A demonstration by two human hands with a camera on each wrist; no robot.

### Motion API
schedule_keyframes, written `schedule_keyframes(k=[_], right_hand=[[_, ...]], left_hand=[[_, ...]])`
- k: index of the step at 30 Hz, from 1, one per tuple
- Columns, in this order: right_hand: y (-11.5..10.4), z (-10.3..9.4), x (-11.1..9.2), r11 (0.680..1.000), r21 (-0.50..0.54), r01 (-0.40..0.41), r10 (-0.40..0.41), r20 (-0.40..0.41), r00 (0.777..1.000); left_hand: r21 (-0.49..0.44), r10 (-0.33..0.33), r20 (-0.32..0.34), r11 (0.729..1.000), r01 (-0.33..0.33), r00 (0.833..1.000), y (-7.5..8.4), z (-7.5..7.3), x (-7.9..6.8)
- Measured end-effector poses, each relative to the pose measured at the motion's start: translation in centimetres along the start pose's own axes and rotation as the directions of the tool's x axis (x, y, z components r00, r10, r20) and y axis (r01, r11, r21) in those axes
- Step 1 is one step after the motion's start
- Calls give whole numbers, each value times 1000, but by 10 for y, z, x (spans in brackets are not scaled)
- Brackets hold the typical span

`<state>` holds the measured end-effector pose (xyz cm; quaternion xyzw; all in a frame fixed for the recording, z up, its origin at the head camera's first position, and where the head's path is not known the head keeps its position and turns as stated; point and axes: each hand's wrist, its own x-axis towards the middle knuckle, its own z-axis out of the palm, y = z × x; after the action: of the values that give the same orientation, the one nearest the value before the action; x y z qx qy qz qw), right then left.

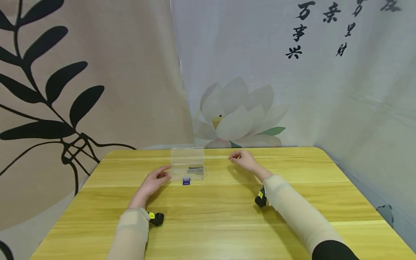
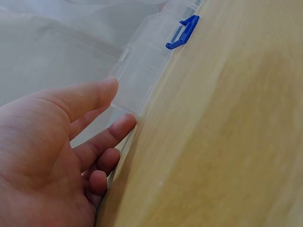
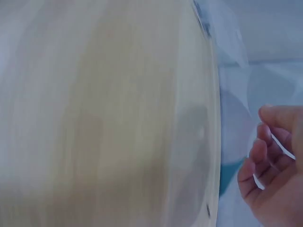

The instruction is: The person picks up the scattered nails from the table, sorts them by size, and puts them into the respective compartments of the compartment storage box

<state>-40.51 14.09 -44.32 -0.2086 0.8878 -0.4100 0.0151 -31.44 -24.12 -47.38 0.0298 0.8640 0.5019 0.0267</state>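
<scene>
A clear plastic box (image 1: pixel 177 173) with a blue latch (image 1: pixel 186 181) on its front stands on the wooden table, its clear lid (image 1: pixel 187 156) raised at the back. Thin dark pieces (image 1: pixel 195 168) lie inside on the right. My left hand (image 1: pixel 156 180) reaches the box's left end. In the left wrist view its thumb is extended to the end wall and another fingertip is at the lower corner. To the right of the box, my right hand (image 1: pixel 246 161) is over the far part of the table, fingers loosely curled, thumb near them; nothing shows between them.
The wooden table (image 1: pixel 208 224) ends at a far edge just behind the box. Printed curtains (image 1: pixel 247 72) hang beyond it. A small dark sliver (image 3: pixel 208 210) is near the table edge in the right wrist view. Both wrists wear black cameras.
</scene>
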Motion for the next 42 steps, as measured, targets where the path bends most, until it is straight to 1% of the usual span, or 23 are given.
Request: schedule_keyframes(k=[5, 7, 13, 17, 19, 23, 28, 30, 31, 32, 37, 38, 42], right_hand=[[20, -15, -7, 998, 8, -62, 62, -54, 997], [28, -19, -9, 995, 17, -98, 99, -80, 992], [52, -31, -12, 987, 0, -161, 159, -153, 975], [65, -37, -9, 980, -23, -197, 191, -165, 968], [70, -39, -9, 978, -43, -205, 196, -151, 969], [73, -40, -7, 974, -71, -214, 205, -113, 972], [71, -39, -5, 972, -108, -209, 201, -81, 976], [70, -38, -5, 970, -115, -213, 205, -80, 976], [70, -38, -5, 970, -118, -215, 206, -78, 975], [69, -38, -5, 969, -122, -214, 206, -77, 976], [69, -37, -6, 968, -126, -215, 204, -91, 975], [69, -37, -6, 969, -125, -214, 203, -94, 975], [69, -37, -5, 969, -124, -211, 200, -101, 975]], left_hand=[[0, 7, 0, 1000, -7, 1000, 1, -1, -2], [0, 9, 3, 1000, -9, 1000, 1, -2, -2], [-5, 7, 11, 1000, -7, 1000, -1, -2, -3], [-13, 7, 16, 1000, -6, 1000, -2, -1, -2], [-16, 9, 21, 1000, -8, 1000, -2, -1, -2], [-16, 4, 12, 1000, -4, 1000, -2, -1, -2], [-12, -2, 5, 1000, 2, 1000, -4, -2, -1], [-10, 1, 4, 1000, -1, 1000, -4, -1, -1], [-13, 2, 6, 1000, -1, 1000, 2, -2, -4], [-12, 2, 6, 1000, -2, 1000, 2, -1, -5], [-12, 2, 8, 1000, -2, 1000, 2, -1, -4], [-8, 2, 7, 1000, -2, 1000, -4, -1, -1], [-12, 5, 6, 1000, -5, 1000, -4, -2, -1]])
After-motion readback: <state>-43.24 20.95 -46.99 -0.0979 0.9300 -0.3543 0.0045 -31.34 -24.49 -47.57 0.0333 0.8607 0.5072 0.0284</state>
